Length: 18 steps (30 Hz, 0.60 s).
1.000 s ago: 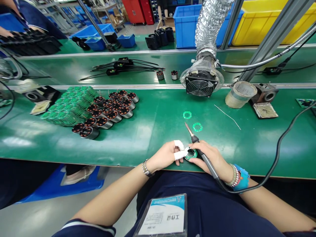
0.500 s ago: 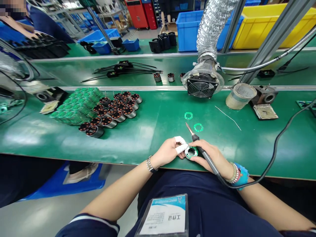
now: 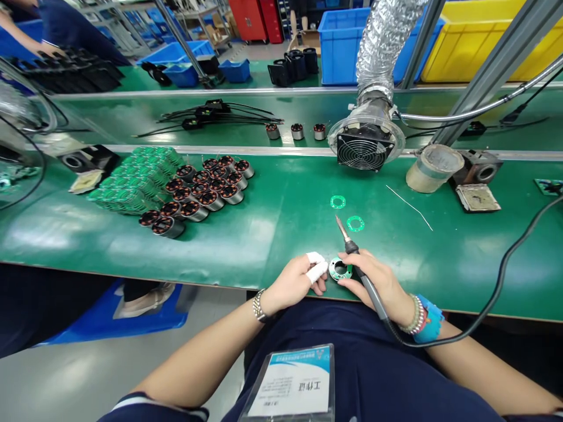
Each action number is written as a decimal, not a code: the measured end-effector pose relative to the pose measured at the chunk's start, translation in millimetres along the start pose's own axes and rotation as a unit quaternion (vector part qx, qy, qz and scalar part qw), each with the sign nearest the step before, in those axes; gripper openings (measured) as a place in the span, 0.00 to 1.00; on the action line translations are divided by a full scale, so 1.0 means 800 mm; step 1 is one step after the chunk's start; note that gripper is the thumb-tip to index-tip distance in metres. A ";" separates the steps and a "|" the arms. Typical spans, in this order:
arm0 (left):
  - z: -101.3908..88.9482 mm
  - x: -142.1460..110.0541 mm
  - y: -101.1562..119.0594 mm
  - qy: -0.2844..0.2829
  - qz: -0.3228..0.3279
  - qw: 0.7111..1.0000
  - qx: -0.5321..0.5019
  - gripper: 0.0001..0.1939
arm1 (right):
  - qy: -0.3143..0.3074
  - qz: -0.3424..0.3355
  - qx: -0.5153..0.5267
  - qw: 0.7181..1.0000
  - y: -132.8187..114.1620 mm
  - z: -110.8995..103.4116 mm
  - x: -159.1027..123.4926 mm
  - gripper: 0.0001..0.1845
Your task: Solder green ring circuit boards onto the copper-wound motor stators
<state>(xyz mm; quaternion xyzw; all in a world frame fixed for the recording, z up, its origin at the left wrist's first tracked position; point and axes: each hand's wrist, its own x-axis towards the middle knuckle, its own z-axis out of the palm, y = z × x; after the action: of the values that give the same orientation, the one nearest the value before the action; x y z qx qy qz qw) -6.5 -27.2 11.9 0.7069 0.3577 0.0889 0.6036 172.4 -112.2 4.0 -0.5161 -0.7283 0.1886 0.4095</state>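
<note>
Workbench (image 3: 272, 252) matted green — wound motors (image 3: 206, 193) in rows, blue bins (image 3: 352, 47) beyond

Layout's pretty simple: a small ring board (image 3: 340, 269) sits between the left hand (image 3: 299, 276) and right hand (image 3: 378, 280), near the front edge of the surface (image 3: 272, 252). The soldering iron (image 3: 368, 287) is in the right hand. Two more rings (image 3: 338, 202) lie just ahead. Motors (image 3: 206, 196) are off left, with a pile of boards (image 3: 136, 179) past them. The fan (image 3: 363, 151) is behind the rings, what looks like a tape roll (image 3: 431, 168) is right of it, and bins (image 3: 352, 47) are way back.
</note>
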 end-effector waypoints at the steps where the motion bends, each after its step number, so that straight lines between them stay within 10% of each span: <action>1: -0.004 0.000 0.000 -0.018 -0.001 1.000 0.008 0.14 | 0.000 0.001 0.002 1.000 0.000 0.000 0.000 0.16; 4: -0.018 0.000 -0.004 -0.011 0.096 0.983 0.156 0.12 | 0.002 -0.002 0.005 1.000 0.001 0.001 0.000 0.17; 10: -0.035 0.004 -0.011 0.011 0.291 0.863 0.414 0.11 | 0.014 -0.006 0.004 1.000 0.000 0.002 0.000 0.17; 14: -0.022 0.010 0.000 -0.001 0.201 0.913 0.354 0.10 | 0.012 -0.010 0.008 1.000 0.000 0.001 0.000 0.18; 18: -0.004 0.011 0.009 -0.042 -0.032 0.998 0.035 0.14 | 0.012 -0.008 0.008 1.000 0.000 0.001 0.000 0.17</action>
<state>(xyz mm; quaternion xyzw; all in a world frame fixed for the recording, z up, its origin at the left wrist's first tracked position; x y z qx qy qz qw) 0.8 -19.4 16.5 0.7188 0.3579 0.0272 0.5954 171.9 -112.0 3.8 -0.5089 -0.7264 0.1849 0.4234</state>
